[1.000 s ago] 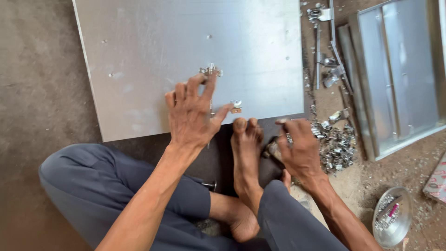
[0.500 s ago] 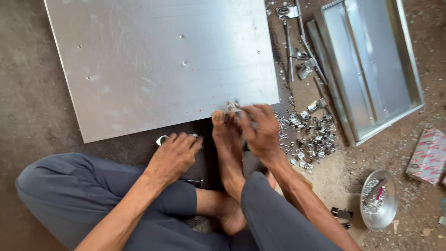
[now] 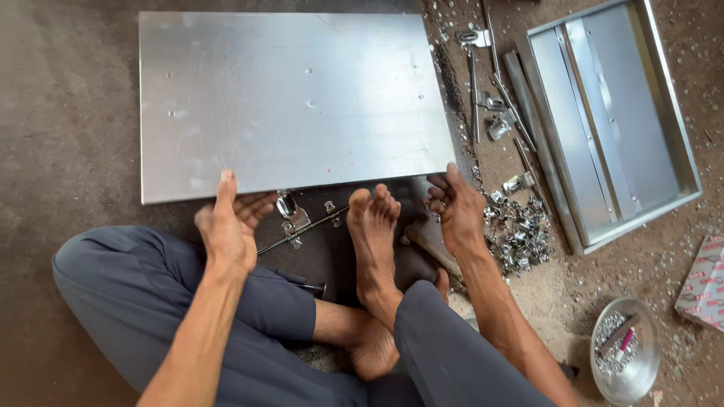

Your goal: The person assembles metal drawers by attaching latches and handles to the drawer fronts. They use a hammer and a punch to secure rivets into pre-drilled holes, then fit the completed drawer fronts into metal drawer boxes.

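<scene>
The flat metal sheet (image 3: 294, 98) lies on the floor (image 3: 68, 113) ahead. The left hand (image 3: 226, 226) grips its near edge, thumb on top; the right hand (image 3: 456, 207) clasps the near-right corner. Both should lift evenly, keeping fingers off the sharp edge.

Metal tray (image 3: 664, 113), pile of clips (image 3: 520, 234), steel bowl (image 3: 624, 354)

A red-and-white printed carton (image 3: 705, 283) (cut off by the frame's right edge) was seen lying on the floor (image 3: 68, 113).
</scene>
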